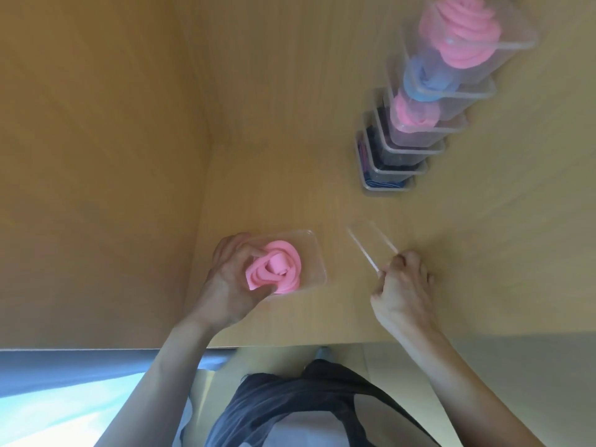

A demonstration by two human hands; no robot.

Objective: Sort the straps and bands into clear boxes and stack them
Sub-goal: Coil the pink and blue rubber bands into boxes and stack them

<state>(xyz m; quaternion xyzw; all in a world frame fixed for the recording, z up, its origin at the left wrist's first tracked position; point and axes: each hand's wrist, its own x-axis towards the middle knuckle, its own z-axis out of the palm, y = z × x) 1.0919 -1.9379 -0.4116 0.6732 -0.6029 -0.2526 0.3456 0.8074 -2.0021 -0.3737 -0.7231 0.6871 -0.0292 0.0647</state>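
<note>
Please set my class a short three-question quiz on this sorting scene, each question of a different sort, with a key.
1. True or false: the left hand grips a rolled pink band inside an open clear box.
2. The right hand holds: A) a clear lid; B) scissors; C) a blue band.
3. Fill in: the top box of the stack contains a ____ band.

Key: 1 true; 2 A; 3 pink.

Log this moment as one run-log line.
left hand: holds pink band coiled in clear box | right hand: pinches clear lid beside box | box stack: far right | step: lid not yet on
</note>
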